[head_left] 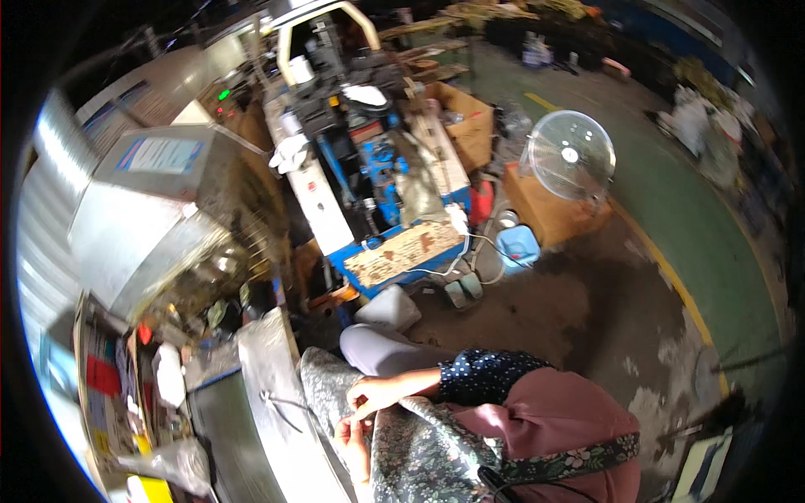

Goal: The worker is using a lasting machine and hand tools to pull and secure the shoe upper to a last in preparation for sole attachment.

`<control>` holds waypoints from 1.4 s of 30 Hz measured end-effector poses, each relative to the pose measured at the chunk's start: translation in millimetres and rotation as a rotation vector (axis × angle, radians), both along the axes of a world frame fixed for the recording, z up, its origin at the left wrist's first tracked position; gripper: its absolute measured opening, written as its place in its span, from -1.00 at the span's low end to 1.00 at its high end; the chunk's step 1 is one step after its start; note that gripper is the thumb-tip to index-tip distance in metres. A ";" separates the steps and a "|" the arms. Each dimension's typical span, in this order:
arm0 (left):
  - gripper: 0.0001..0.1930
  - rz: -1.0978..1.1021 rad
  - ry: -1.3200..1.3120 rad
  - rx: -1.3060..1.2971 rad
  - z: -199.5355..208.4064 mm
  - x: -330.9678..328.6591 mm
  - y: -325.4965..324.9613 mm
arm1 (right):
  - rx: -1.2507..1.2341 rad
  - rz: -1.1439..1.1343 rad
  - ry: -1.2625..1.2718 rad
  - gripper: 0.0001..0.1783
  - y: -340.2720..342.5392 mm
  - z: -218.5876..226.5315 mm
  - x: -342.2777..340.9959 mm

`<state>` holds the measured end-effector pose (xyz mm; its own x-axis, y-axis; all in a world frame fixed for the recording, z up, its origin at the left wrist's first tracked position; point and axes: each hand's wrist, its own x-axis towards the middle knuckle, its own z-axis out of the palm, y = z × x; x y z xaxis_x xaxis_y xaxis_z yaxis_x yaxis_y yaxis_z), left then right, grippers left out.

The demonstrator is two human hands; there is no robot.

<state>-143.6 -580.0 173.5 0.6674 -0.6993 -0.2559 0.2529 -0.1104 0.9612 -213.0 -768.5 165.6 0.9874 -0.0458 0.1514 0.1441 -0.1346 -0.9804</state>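
Observation:
My right hand (375, 394) reaches out from a navy sleeve with white dots, its fingers bent into a pinch. Just below it in the picture, my left hand (355, 448) is closed too, thumb and fingertips brought together. The fingertips of both hands nearly meet over my lap; whatever lies between them is too small to make out. Under and around them spreads a grey floral apron (419, 444). Beside the hands is a long pale bench top (281, 419) with a thin dark cord (281, 401) lying on it.
A machine with blue parts (381, 176) stands ahead on a bench. Right of it, a round fan (572, 155) sits by a cardboard box (553, 205), near a light-blue container (517, 246). At left are a metal hood (138, 226) and a shelf of goods (105, 377).

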 end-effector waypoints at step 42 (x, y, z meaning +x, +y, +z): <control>-0.55 0.307 -0.485 -0.003 10.1 86.4 -22.7 | -0.915 -1.087 -0.282 -0.04 -277.7 130.7 -17.3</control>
<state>-57.2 -602.7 183.6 0.8805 -0.4552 0.1320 -0.1975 -0.0991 0.9753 -230.3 -1046.2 296.3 0.4607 -0.5216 0.7181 -0.2651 -0.8530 -0.4495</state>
